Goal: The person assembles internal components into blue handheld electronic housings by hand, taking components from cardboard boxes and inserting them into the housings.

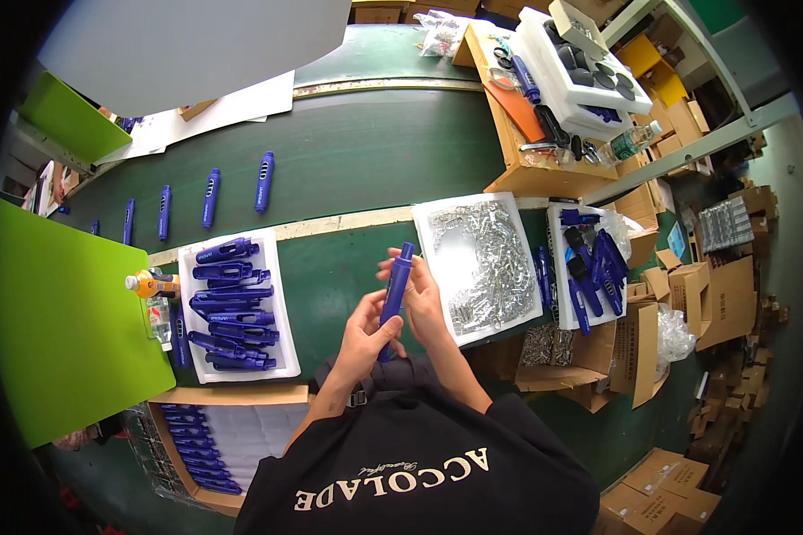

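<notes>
A blue plastic tube-shaped handle [396, 294] is held upright and slightly tilted in front of my body. My left hand [366, 332] is closed round its lower half, thumb across the front. My right hand [425, 303] grips the upper part from the right, with fingertips showing behind the tube. To the left, a white foam tray [285, 357] carries several similar blue handles [236, 294]. Beside my right hand lies a white foam tray [426, 234] spread with small shiny metal parts [500, 267].
Several blue handles [264, 182] stand spaced along the green belt [375, 134]. A foam tray [564, 308] of blue and black parts sits right. A wooden stand [500, 116] holds tools. Bottles [152, 283] stand by a green panel [71, 330]; below is a carton [250, 394] of handles.
</notes>
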The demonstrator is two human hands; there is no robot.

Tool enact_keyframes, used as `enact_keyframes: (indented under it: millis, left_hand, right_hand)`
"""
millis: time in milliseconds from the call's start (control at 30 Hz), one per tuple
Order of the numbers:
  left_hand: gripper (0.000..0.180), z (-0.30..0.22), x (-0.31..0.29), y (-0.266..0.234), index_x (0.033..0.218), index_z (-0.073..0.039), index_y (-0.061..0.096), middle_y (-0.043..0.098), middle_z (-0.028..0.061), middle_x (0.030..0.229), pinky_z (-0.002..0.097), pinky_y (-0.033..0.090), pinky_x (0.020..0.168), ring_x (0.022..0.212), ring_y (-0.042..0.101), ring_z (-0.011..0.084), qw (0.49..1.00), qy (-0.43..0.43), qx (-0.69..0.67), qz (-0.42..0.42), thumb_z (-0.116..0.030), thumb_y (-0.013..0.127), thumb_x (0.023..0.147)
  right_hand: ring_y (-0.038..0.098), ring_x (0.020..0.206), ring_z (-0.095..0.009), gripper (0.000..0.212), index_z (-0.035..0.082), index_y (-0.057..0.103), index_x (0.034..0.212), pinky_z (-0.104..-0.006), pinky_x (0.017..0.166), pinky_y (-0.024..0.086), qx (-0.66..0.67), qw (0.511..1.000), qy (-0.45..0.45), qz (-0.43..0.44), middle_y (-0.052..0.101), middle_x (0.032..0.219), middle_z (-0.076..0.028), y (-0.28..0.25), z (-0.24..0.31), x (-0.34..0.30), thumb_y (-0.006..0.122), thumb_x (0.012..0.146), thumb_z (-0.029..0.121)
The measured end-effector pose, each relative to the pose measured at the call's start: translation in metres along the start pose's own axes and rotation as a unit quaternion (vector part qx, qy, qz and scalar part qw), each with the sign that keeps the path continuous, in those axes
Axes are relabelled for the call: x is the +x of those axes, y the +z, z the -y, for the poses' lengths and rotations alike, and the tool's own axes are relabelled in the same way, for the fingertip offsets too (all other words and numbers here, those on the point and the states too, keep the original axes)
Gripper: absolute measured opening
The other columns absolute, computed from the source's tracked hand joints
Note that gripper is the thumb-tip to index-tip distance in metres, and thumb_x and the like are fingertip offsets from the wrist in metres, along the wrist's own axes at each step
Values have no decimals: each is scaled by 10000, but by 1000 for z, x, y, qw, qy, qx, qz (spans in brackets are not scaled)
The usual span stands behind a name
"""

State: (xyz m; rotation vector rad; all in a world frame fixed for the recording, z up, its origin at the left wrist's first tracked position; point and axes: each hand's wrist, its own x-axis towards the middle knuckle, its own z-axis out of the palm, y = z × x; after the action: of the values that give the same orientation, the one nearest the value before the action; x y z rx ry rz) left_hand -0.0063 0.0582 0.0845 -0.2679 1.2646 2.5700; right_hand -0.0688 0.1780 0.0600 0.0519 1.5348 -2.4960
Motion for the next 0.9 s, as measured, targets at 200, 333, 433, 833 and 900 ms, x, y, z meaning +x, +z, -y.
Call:
enact_keyframes:
  millis: [200, 333, 433, 833, 900]
  left_hand:
    - [655, -15, -5, 5, 1457, -79, 447, 642, 46, 872, 231, 458, 429, 586, 596, 78, 967, 38, 237, -85, -73, 735, 869]
    - [740, -11, -9, 7, 1513, -133, 395, 666, 21, 838, 225, 448, 434, 521, 546, 54, 957, 53, 268, -103, -59, 734, 859]
    - [743, -13, -9, 7, 1516, -136, 388, 674, 12, 840, 219, 434, 431, 515, 528, 42, 956, 60, 272, -97, -61, 732, 861]
    - [701, -40, 4, 17, 1505, -76, 395, 618, -4, 813, 209, 406, 421, 483, 494, 42, 982, -28, 176, -58, -1, 697, 876]
    - [698, -34, 11, 14, 1485, -102, 444, 633, 11, 813, 198, 425, 469, 541, 524, 32, 963, 28, 250, -98, -62, 747, 857]
  right_hand:
    - [598, 900, -90, 257, 22, 579, 1179, -263, 796, 496, 93, 995, 19, 39, 644, 999, -36, -7, 6, -16, 554, 1030, 231]
    - [621, 916, -87, 232, 24, 603, 1163, -242, 791, 504, 82, 994, 61, 43, 659, 1043, -32, 0, 7, -22, 625, 990, 176]
    - [626, 926, -100, 237, 8, 615, 1161, -256, 815, 504, 85, 993, 66, 40, 667, 1076, -46, -3, 6, -23, 626, 989, 169]
    - [623, 989, -127, 264, -13, 625, 1146, -279, 889, 482, 127, 988, 28, 79, 678, 1094, -72, -3, 16, -6, 651, 972, 185]
    - [623, 989, -126, 255, -15, 627, 1141, -278, 889, 484, 123, 989, 46, 61, 678, 1096, -73, -4, 15, -1, 645, 975, 177]
